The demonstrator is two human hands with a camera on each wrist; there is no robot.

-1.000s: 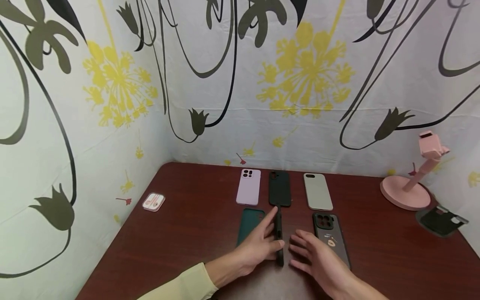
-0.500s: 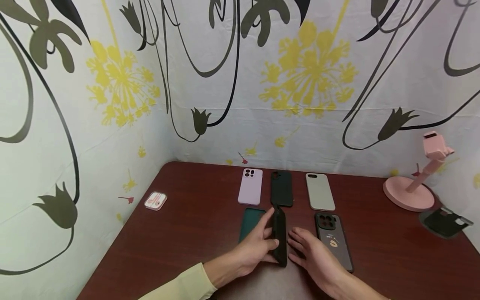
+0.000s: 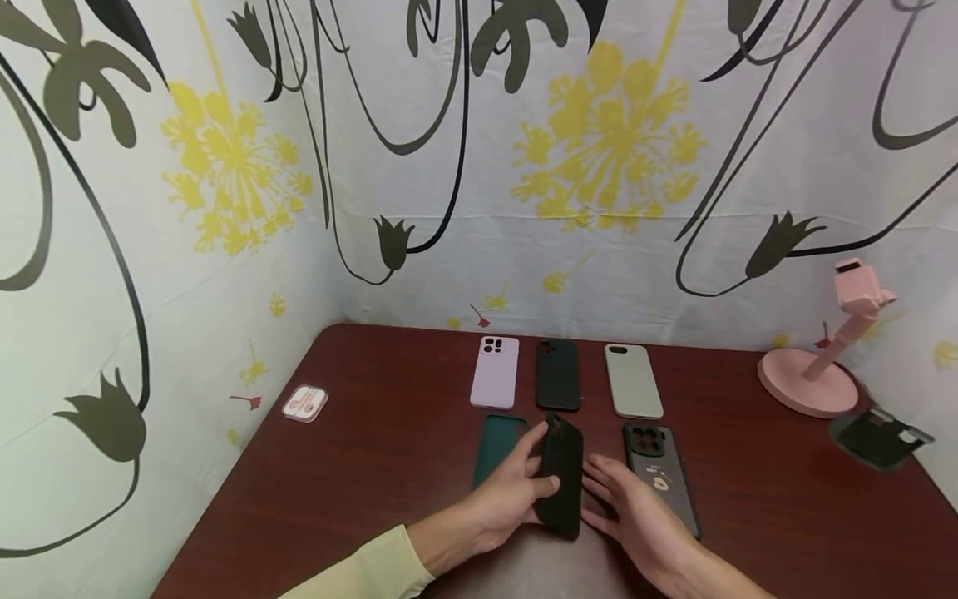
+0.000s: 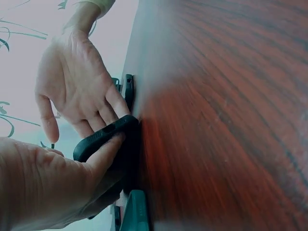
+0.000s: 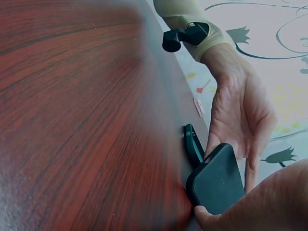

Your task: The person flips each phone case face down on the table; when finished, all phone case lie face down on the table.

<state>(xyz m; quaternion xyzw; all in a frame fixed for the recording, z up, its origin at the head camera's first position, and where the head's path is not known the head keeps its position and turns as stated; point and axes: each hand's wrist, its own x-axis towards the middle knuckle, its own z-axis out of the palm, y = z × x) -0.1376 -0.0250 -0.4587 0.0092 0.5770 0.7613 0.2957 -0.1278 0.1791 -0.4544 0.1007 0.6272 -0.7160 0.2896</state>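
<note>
A black phone case (image 3: 565, 491) stands tilted just over the table's near middle, its broad side turned partly up. My left hand (image 3: 500, 499) grips it by its left edge, thumb across the near face and fingers behind. On the case's other side is my right hand (image 3: 636, 516), fingers extended and loosely bent close to its right edge. In the right wrist view a fingertip (image 5: 201, 211) of that hand meets the lower corner of the case (image 5: 219, 185). The left wrist view shows the right palm (image 4: 79, 82) facing the case, some fingertips hidden behind it.
Around the hands lie a teal case (image 3: 494, 445) and a dark case with a camera cutout (image 3: 666, 478). Behind them are lilac (image 3: 495, 374), dark green (image 3: 557, 376) and pale grey (image 3: 634, 383) cases. A pink stand (image 3: 808, 383), a dark clear-edged piece (image 3: 877, 439) and a small white box (image 3: 305, 403) sit farther out.
The black phone case has turned from edge-on to show its broad face, its right side swinging toward the right hand. The right hand stays beside it, nearly still.
</note>
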